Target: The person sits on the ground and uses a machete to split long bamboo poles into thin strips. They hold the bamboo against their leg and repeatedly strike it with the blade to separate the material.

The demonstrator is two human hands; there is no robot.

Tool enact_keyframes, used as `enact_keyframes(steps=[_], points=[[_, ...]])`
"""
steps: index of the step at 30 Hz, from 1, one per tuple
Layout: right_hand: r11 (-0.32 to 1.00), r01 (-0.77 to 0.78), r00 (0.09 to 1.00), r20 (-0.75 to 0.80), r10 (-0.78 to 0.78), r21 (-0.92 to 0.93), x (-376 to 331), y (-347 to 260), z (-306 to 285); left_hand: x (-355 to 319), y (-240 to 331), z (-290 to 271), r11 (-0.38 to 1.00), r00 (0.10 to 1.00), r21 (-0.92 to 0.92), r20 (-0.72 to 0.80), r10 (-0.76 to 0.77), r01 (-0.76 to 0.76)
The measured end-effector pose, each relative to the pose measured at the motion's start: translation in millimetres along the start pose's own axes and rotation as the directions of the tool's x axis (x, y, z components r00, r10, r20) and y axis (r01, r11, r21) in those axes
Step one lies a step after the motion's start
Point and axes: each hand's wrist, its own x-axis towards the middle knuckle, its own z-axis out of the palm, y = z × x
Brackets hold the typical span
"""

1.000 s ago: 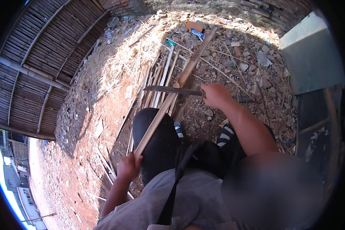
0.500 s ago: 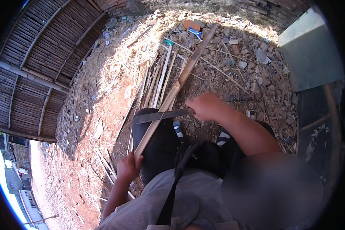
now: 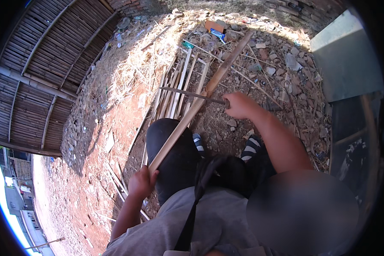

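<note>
My left hand (image 3: 142,182) is closed around the near end of a long split bamboo strip (image 3: 178,133). The strip slants across my left thigh and reaches away to the far right over the rubble. My right hand (image 3: 238,106) grips the handle of a machete (image 3: 187,92), whose dark blade points left and lies across the strip near a node. Seen nearly edge-on, the blade looks thin; whether it cuts into the bamboo I cannot tell. A pile of narrow bamboo slats (image 3: 175,91) lies on the ground just beyond my left knee.
A bamboo-slat wall (image 3: 38,77) stands at the left, and a grey-green panel (image 3: 347,59) at the right. Stones and litter (image 3: 286,64) cover the far ground, with a brick wall (image 3: 303,13) behind. More slats (image 3: 119,185) lie beside my left arm.
The machete and my right hand have moved away from me along the strip, from above my thigh to the node. The blade has turned from broad side to edge. My left hand keeps its hold.
</note>
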Motion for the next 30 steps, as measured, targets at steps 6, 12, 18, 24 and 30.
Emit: enact_keyframes(steps=[6, 12, 18, 24, 30], points=[[0.991, 0.112, 0.983, -0.155, -0.099, 0.078, -7.4, -3.0, 16.0, 1.4, -2.1, 10.9, 1.0, 0.999, -0.005, -0.046, 0.027, -0.027], [0.916, 0.293, 0.953, 0.158, -0.257, -0.273, -22.2, -67.1, 5.1, -3.9, -2.0, 9.6, 0.999, 0.999, -0.034, -0.026, 0.021, -0.021], [0.954, -0.109, 0.994, -0.007, 0.111, -0.281, -8.3, -16.4, -12.6, 4.6, -2.8, 4.8, 0.997, 0.998, -0.053, -0.03, 0.06, -0.061], [0.995, -0.094, 0.994, 0.056, 0.097, -0.039, -2.0, -9.3, -14.9, 1.4, 3.9, 0.9, 0.999, 0.999, -0.02, -0.019, 0.037, -0.037], [0.995, -0.022, 1.0, 0.002, 0.022, 0.101, -7.2, -7.5, -6.2, 6.6, 7.8, 1.3, 0.998, 0.999, -0.044, -0.023, 0.036, -0.037]])
